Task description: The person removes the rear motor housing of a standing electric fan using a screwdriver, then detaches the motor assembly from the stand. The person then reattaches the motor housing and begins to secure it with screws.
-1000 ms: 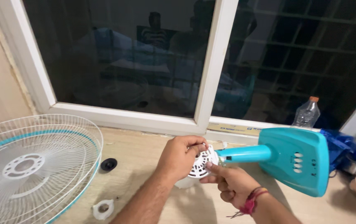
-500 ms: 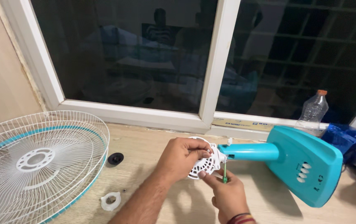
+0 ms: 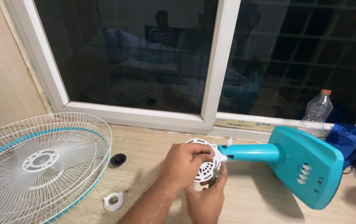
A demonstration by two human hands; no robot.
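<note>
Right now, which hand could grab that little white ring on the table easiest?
Probably the left hand. The white ring lies on its side of the table, lower left. The right hand sits under the white motor cover, seemingly working on it, and would have to cross over.

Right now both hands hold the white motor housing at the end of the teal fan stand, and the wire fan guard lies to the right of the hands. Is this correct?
Not quite. The head view shows the wire fan guard lying to the left of the hands, not the right. The rest holds: left hand and right hand hold the white motor housing at the end of the teal fan stand.
</note>
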